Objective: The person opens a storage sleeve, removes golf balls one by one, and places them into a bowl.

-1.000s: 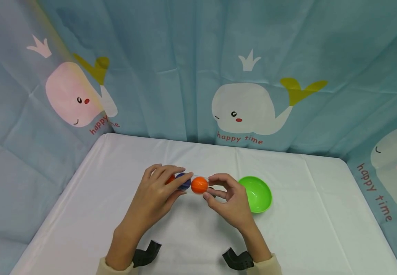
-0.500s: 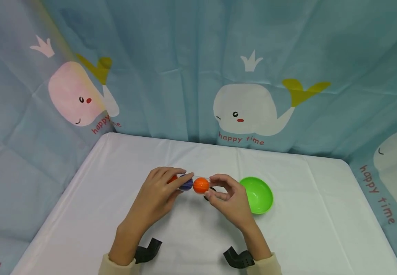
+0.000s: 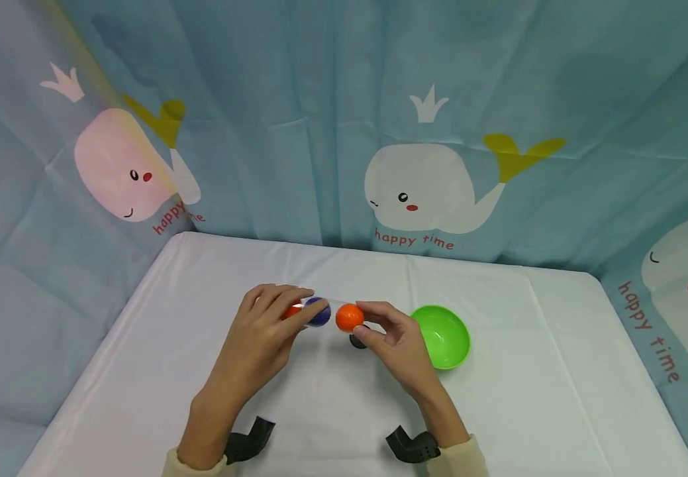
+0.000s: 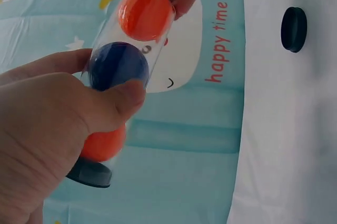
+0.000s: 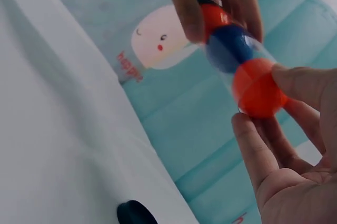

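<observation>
My left hand [image 3: 260, 328] grips a clear tube [image 4: 114, 36], its thumb laid across the side. Inside the tube are a blue ball [image 4: 118, 65] and an orange ball [image 4: 105, 144], the latter partly hidden by the hand. A black cap [image 4: 93, 173] closes that end. At the other end sits a second orange ball [image 3: 349, 318], pinched between thumb and fingers of my right hand [image 3: 400, 348]. In the head view a gap shows between this ball and the blue one. The tube is held tilted above the table.
A loose black cap [image 4: 294, 29] lies on the white table [image 3: 516, 397] beneath the right hand. The green bowl [image 3: 447, 338] stands just right of that hand. Blue whale-print curtains [image 3: 296, 132] rise behind the table and at its sides.
The gap between the blue ball and the right-hand orange ball has widened. My left hand has shifted slightly left with the tube, while the right hand stays nearly in place.
</observation>
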`<state>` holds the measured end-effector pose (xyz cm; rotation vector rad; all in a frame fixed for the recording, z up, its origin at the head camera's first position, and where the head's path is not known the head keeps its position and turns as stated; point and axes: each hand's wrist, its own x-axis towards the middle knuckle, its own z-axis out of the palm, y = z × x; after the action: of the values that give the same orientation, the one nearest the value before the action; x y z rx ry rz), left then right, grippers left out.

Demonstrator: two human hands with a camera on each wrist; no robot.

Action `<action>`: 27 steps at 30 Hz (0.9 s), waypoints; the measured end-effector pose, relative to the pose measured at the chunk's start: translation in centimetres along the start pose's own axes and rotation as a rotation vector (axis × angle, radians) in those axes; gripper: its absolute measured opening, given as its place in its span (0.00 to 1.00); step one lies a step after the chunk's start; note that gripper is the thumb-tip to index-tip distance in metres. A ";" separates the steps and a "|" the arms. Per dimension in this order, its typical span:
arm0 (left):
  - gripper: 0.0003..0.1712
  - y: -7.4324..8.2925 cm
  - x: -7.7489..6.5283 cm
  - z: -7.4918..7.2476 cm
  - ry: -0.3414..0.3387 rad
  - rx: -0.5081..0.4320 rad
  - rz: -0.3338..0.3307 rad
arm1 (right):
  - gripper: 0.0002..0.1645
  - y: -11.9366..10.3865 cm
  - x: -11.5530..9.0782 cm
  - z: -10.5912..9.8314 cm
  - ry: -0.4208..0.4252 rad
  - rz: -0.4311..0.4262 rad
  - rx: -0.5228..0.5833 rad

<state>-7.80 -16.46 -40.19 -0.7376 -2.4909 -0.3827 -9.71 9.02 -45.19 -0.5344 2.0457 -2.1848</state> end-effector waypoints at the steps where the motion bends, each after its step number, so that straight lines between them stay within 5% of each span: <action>1: 0.35 0.0 0.0 0.0 0.008 0.004 0.003 | 0.24 0.0 0.0 0.1 0.008 0.011 0.004; 12: 0.36 -0.2 0.0 0.4 0.028 -0.033 0.005 | 0.29 0.2 0.0 0.1 0.045 0.093 0.027; 27: 0.36 -0.6 -0.2 1.5 -0.021 -0.165 -0.048 | 0.27 -1.7 -0.1 -1.4 0.072 0.095 -0.006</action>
<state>-8.55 -16.39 -41.65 -0.7496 -2.5224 -0.6066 -9.77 10.54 -43.62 -0.3564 2.0680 -2.1744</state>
